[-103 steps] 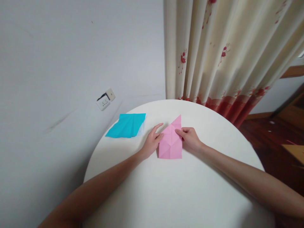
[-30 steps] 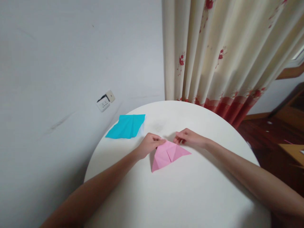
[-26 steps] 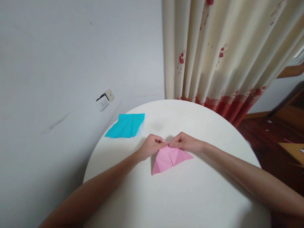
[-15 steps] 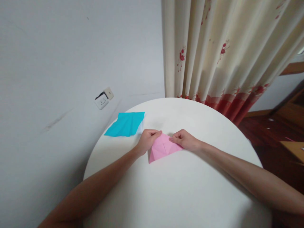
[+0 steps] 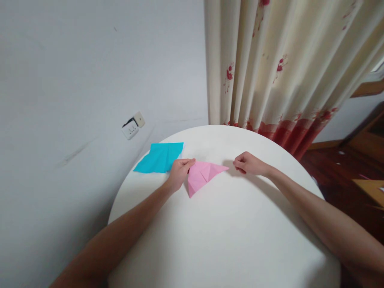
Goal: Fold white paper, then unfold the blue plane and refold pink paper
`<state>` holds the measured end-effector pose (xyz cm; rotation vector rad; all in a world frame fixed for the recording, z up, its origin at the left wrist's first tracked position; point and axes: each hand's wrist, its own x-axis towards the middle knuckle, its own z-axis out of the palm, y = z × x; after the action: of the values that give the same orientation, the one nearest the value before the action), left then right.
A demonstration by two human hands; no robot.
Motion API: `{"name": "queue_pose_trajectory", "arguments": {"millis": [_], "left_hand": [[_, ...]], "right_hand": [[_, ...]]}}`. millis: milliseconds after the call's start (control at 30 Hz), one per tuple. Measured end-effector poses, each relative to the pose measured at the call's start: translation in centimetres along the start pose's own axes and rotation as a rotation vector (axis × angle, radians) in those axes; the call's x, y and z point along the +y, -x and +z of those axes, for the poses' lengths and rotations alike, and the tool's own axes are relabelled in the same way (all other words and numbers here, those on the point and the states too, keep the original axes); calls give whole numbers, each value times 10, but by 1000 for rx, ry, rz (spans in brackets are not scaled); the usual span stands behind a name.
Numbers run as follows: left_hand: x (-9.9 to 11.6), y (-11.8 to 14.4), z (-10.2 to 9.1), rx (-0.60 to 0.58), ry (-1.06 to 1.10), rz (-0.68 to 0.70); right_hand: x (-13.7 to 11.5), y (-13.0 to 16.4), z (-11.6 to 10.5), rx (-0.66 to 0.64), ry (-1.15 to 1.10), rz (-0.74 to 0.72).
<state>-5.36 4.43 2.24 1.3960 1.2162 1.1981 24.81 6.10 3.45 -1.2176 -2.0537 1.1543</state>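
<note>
One round white desk (image 5: 228,232) carried two pieces of paper and no container of any kind; nothing sat inside anything. Count: one pink folded paper (image 5: 204,176), one blue creased paper (image 5: 159,158), two hands, both the person's own. The pink folded paper lay flat near the far middle of the desk, a pointed shape with its long tip aimed right and another corner aimed toward the person, crease lines visible across it. The left hand (image 5: 179,173) rested on the desk at the paper's left edge, fingers curled with thumb and fingertips closed on that far-left corner, pinching it. The right hand (image 5: 247,164) sat on the desk just right of the paper's right tip, apart from it, fingers loosely curled together and holding nothing. The blue creased paper lay flat at the far left rim of the desk, just beyond the left hand; whether hand and sheet touched could not be told. Off the desk: one wall socket (image 5: 133,125) on the grey wall to the left, one cream curtain (image 5: 285,68) with red flower print and a red hem behind the desk, dark wooden floor (image 5: 339,168) at right.
</note>
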Motion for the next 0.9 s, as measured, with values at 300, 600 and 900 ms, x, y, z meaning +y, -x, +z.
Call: {"name": "queue_pose_trajectory", "arguments": {"millis": [300, 600, 900], "left_hand": [[7, 19, 18, -126, -30, -55], [3, 31, 35, -231, -132, -89], [-4, 24, 34, -187, -178, -38]], "right_hand": [[-11, -3, 18, 116, -371, 54], [-32, 7, 66, -249, -376, 61], [-18, 1, 69, -185, -341, 98]]}}
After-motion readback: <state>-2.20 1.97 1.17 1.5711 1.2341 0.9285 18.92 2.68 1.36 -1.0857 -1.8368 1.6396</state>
